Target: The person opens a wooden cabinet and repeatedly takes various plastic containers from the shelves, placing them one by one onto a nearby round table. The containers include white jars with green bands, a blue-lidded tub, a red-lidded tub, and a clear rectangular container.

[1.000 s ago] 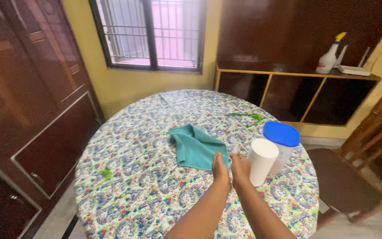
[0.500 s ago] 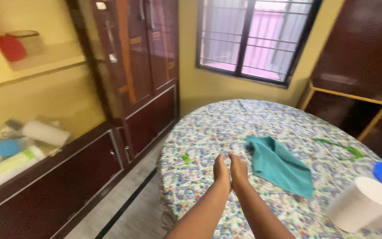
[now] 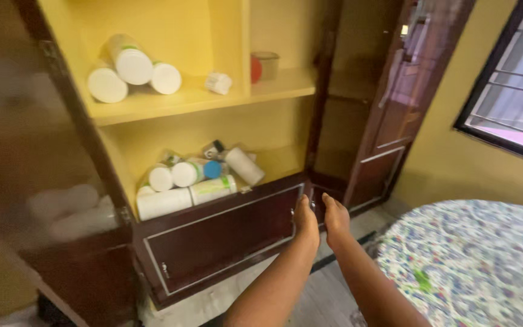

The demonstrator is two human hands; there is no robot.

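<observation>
A person's left hand [image 3: 305, 215] and right hand [image 3: 336, 217] stretch forward side by side, empty, fingers together and pointing away, before an open wall cupboard [image 3: 171, 103]. Neither hand holds or touches anything; both hover in front of the dark lower cabinet door [image 3: 219, 233], close to its right edge, where a small metal handle [image 3: 292, 213] shows just beside the left hand.

Behind them, the cupboard's lower shelf [image 3: 273, 158] carries a heap of white canisters [image 3: 186, 181] lying on their sides, apparently stacked flat because upright storage would not fit so many; one has a blue cap [image 3: 212, 169]. Three more white canisters [image 3: 129, 69] lie along the left end of the upper shelf [image 3: 286, 85], with a small white tub [image 3: 218, 83] near the middle divider and a red-lidded jar [image 3: 263, 65] at the right. A glazed door [image 3: 25, 151] swings open at the left.

Against the view half a second earlier, the head has turned left: the teal cloth, white cup and blue-lidded container are gone from sight, only the near-left edge of the floral-clothed table [image 3: 485, 260] remains at lower right, and the hands, then over the tabletop, are now off it, toward the cupboard.
</observation>
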